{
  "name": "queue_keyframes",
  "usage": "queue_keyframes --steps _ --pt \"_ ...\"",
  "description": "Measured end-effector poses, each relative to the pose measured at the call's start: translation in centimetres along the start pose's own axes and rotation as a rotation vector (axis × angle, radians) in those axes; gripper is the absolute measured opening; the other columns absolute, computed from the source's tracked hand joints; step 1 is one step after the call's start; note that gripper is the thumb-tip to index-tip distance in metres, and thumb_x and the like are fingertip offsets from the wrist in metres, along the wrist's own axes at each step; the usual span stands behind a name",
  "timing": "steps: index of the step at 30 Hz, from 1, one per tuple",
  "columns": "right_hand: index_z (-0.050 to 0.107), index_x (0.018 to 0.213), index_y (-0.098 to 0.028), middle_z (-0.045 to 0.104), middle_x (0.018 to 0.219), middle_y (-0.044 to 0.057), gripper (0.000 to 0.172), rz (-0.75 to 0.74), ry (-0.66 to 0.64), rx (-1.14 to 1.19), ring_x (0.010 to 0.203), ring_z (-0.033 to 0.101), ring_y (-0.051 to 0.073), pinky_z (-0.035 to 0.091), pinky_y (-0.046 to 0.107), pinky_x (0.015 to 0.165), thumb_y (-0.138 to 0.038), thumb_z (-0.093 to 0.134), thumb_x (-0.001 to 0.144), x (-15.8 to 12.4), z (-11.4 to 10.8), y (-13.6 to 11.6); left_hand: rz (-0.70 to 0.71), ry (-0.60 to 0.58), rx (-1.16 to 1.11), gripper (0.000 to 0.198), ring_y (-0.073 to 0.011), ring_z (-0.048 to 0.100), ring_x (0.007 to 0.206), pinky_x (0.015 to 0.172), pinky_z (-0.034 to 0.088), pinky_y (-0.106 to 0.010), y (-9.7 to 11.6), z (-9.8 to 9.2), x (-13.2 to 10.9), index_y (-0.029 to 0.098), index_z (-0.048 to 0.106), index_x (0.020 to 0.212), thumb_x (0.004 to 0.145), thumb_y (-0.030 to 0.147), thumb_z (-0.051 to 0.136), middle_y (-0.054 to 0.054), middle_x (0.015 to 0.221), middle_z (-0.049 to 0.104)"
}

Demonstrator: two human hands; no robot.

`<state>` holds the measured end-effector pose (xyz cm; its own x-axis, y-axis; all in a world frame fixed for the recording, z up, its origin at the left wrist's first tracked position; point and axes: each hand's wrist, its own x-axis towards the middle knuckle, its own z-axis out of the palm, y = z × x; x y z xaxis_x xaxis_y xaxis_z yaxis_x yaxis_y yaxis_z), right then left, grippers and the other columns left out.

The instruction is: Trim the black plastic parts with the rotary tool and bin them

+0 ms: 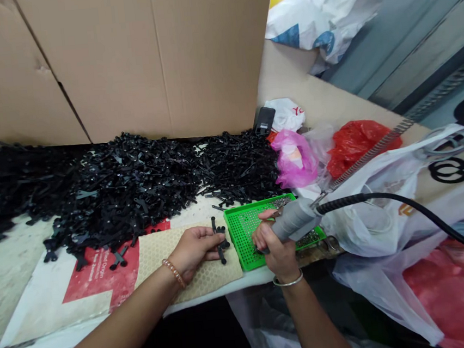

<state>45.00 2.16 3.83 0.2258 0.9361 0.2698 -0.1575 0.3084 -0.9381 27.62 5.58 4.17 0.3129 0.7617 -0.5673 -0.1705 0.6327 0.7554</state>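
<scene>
Between the thumb and fingers of my left hand point(196, 249) is a small black cross-shaped part point(221, 244), held over a honeycomb-textured beige mat point(157, 252). My right hand point(275, 249) is wrapped round a grey electric screwdriver point(296, 220), whose black cable runs off to the right. The tool is above a green perforated tray point(246, 254) that has small metal screws point(309, 239) in it. The screwdriver's tip is hard to make out and looks apart from the black part.
Heaps of black parts point(134, 178) spread along the back, before a large cardboard box point(204, 56). A phone point(265, 120), a pink bag point(296, 159), a red bag point(348, 143) and white plastic bags lie rightward. A coiled spring point(373, 152) slants above them.
</scene>
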Motion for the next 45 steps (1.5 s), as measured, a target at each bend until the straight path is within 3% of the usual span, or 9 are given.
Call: queue_keyframes --steps 12,26,45 --pt "0.046 0.1 -0.022 0.04 0.057 -0.009 0.025 0.037 0.03 -0.019 0.044 0.039 0.011 0.035 0.025 0.044 -0.034 0.062 0.084 -0.06 0.01 0.13 -0.004 0.001 0.006 0.031 -0.0092 0.057 0.057 0.053 0.052 -0.021 0.08 0.07 -0.11 0.011 0.059 0.063 0.055 0.026 0.084 -0.002 0.065 0.064" --pt "0.049 0.098 -0.024 0.039 0.056 -0.008 0.017 -0.008 0.005 0.009 0.043 0.038 0.01 0.035 0.024 0.044 -0.029 0.059 0.086 -0.01 0.09 -0.05 0.0 -0.008 -0.005 0.029 -0.0089 0.058 0.056 0.053 0.052 -0.02 0.1 0.08 -0.09 0.011 0.06 0.062 0.056 0.026 0.084 -0.001 0.064 0.064" --pt "0.049 0.098 -0.023 0.039 0.056 -0.008 0.021 0.018 0.002 -0.027 0.044 0.039 0.011 0.035 0.025 0.045 -0.032 0.061 0.085 -0.33 -0.09 0.11 -0.005 -0.002 0.008 0.03 -0.0105 0.059 0.058 0.054 0.051 -0.021 0.24 0.12 -0.19 0.011 0.061 0.062 0.055 0.026 0.085 -0.002 0.063 0.064"
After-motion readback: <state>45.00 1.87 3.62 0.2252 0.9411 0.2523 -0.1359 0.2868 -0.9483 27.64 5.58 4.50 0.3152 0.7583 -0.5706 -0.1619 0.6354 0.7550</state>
